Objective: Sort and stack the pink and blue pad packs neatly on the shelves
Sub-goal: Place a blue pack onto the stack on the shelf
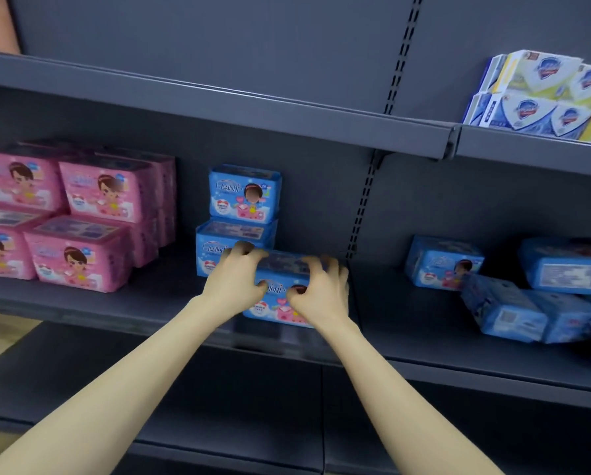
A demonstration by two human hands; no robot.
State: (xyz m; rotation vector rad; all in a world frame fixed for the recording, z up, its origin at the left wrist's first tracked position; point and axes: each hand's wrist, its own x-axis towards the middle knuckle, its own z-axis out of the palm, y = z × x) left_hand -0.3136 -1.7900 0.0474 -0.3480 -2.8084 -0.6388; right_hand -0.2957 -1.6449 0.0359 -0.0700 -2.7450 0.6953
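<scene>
Now | left hand and right hand curl fingers round one blue pack | just right of blue stack, likely starting its neighbour | pink packs grouped left

Single head-worn wide-angle view, facing forward and slightly down at the middle shelf from within arm's reach, frame rolled so the shelf edges slope down to the right.

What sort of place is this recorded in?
Probably a shop aisle, or a mock-up of one: dark metal shelves with slotted uprights, stocked with identical pink pad packs and blue pad packs, plus stacked white boxes above.
</scene>
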